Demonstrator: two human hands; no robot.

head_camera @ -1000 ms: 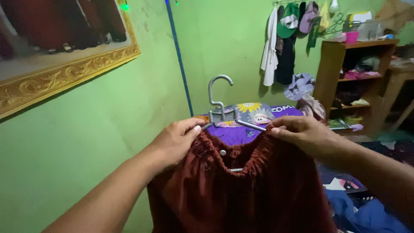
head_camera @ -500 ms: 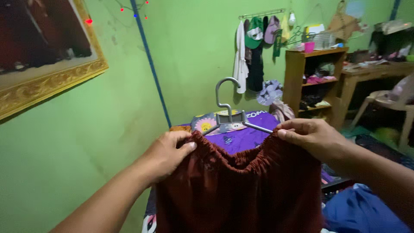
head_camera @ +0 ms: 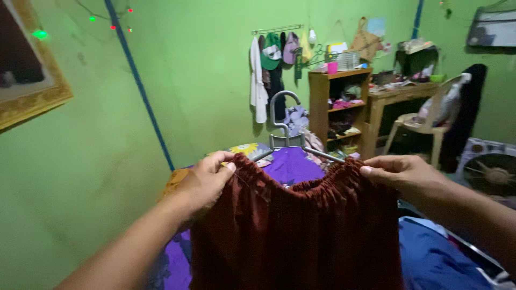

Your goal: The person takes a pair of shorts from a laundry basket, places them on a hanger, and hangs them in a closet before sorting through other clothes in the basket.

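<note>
A rust-brown garment [head_camera: 295,236] with a gathered elastic waistband hangs from a grey hanger [head_camera: 286,140] held up in front of me. My left hand [head_camera: 207,182] pinches the left end of the waistband against the hanger's arm. At the other end my right hand [head_camera: 403,174] grips the waistband over the hanger's right arm. The hanger's hook sticks up between my hands. The cloth hides the hanger's lower part.
A bed with a purple flowered cover [head_camera: 290,164] lies below, blue cloth [head_camera: 435,258] at the right. Against the green wall stand a wooden shelf [head_camera: 338,110], a desk [head_camera: 400,96], a plastic chair [head_camera: 430,121] and a fan [head_camera: 492,172]. Caps and clothes hang on a rail [head_camera: 277,53].
The view has swung to the right, so the framed picture slid off left and the desk, chair and fan came into sight. Both hands keep their hold on the waistband and hanger.
</note>
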